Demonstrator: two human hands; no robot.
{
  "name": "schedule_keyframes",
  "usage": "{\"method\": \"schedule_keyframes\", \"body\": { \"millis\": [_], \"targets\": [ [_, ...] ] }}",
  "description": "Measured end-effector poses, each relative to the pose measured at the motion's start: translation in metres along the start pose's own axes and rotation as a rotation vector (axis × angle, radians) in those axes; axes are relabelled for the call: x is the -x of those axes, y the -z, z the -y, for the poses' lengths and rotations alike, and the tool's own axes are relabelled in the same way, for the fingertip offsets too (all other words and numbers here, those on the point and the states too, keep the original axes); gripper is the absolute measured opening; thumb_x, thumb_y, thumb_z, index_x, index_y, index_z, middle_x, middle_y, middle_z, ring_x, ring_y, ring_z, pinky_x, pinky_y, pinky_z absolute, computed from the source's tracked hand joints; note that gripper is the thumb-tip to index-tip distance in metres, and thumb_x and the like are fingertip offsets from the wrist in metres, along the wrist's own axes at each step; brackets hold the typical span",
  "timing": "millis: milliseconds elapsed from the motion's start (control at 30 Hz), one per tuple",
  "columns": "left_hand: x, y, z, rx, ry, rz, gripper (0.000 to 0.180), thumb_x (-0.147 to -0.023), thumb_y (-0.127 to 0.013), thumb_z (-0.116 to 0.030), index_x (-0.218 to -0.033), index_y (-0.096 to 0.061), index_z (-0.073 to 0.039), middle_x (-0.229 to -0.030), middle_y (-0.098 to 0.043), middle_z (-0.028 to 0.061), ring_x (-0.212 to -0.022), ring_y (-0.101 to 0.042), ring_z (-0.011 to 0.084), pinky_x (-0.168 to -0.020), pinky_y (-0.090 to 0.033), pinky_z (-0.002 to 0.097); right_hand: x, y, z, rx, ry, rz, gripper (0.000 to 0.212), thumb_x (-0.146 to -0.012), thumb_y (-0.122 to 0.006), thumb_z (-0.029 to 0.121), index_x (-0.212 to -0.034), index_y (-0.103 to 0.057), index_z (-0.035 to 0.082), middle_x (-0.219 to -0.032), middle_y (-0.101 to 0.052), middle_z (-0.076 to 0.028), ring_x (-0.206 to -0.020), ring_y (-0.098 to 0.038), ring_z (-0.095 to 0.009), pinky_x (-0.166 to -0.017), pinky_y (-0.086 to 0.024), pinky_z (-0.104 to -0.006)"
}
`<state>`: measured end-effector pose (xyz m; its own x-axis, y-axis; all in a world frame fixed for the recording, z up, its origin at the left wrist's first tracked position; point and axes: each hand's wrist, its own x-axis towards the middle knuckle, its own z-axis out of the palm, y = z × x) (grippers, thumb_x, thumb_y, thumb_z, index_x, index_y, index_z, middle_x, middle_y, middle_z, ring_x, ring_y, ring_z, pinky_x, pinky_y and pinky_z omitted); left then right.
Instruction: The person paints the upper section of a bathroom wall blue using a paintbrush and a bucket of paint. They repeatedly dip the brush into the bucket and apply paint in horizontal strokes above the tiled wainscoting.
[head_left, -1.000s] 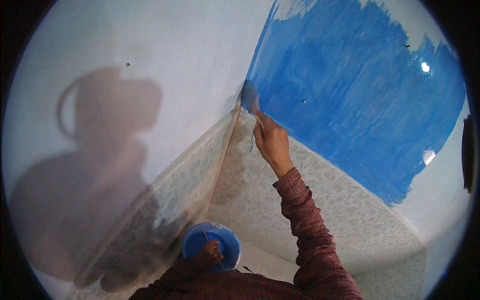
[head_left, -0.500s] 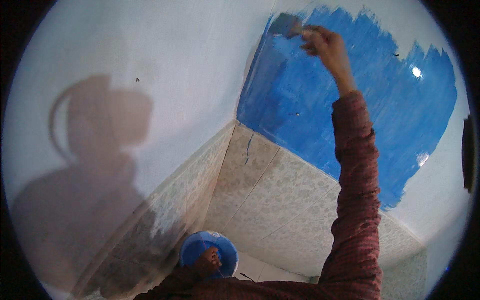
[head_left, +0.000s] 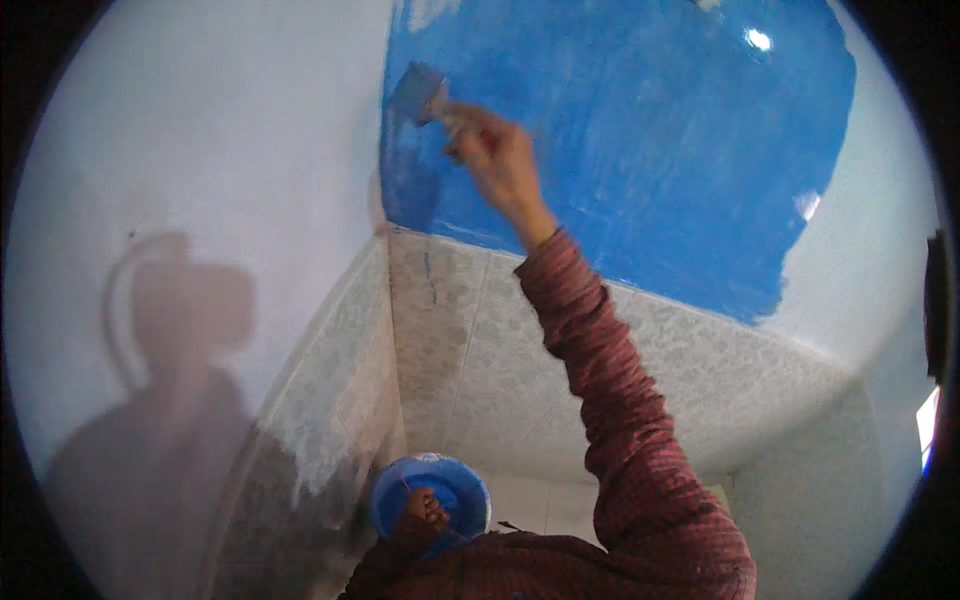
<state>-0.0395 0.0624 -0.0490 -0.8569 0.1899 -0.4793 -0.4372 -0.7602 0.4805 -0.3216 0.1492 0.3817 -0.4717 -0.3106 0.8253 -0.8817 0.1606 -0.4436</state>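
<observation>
1. 9 o'clock: left wall [head_left: 270, 120] is plain white, no blue.
2. 11 o'clock: paintbrush [head_left: 416, 92] is up at the blue's left side.
3. Near 6: left hand [head_left: 425, 508] curled, apparently hanging onto the bucket [head_left: 480, 494].
4. 12: right hand [head_left: 502, 168], fingers wrapped round the paintbrush.
5. 1: blue paint [head_left: 620, 150], mostly solid imo; white strip [head_left: 850, 240] toward 3's still bare.

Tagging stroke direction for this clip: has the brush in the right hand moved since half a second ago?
Yes: the brush has moved down, closer to the top edge of the wall tiles.
</observation>
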Motion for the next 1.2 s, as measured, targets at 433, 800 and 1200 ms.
{"method": "schedule_keyframes", "body": {
  "millis": [433,800,1200],
  "targets": [
    [-0.004,0.03,0.006,-0.183,-0.077,0.075,0.011,-0.086,-0.047,-0.02,-0.089,-0.041,-0.012,-0.07,-0.036,0.0014,-0.062,-0.04,0.0133,-0.065,-0.041,0.0318,0.203,-0.01,0.059,-0.656,-0.46,-0.287,0.028,-0.076,-0.064,0.002,-0.103,-0.059,0.0,-0.094,-0.062,-0.008,-0.08,-0.059,-0.011,-0.068,-0.049,-0.0242],
    [-0.009,-0.007,0.02,0.034,0.157,-0.04,0.019,-0.082,-0.051,-0.022,-0.068,-0.039,-0.015,-0.053,-0.03,-0.0026,-0.049,-0.037,0.0113,-0.057,-0.038,0.0295,0.321,0.061,0.042,0.076,-0.324,-0.381,0.013,-0.078,-0.062,0.001,-0.09,-0.061,-0.002,-0.091,-0.062,-0.013,-0.068,-0.058,-0.014,-0.056,-0.047,-0.0239],
    [-0.006,-0.06,0.071,0.063,0.151,-0.261,0.031,-0.078,-0.054,-0.024,-0.056,-0.033,-0.017,-0.047,-0.027,-0.0025,-0.044,-0.03,0.0128,-0.049,-0.035,0.0282,0.374,0.182,0.035,-0.398,-0.513,-0.791,0.021,-0.086,-0.056,0.021,-0.089,-0.05,0.002,-0.067,-0.05,-0.004,-0.052,-0.047,-0.009,-0.045,-0.04,-0.024]
  ]
}}
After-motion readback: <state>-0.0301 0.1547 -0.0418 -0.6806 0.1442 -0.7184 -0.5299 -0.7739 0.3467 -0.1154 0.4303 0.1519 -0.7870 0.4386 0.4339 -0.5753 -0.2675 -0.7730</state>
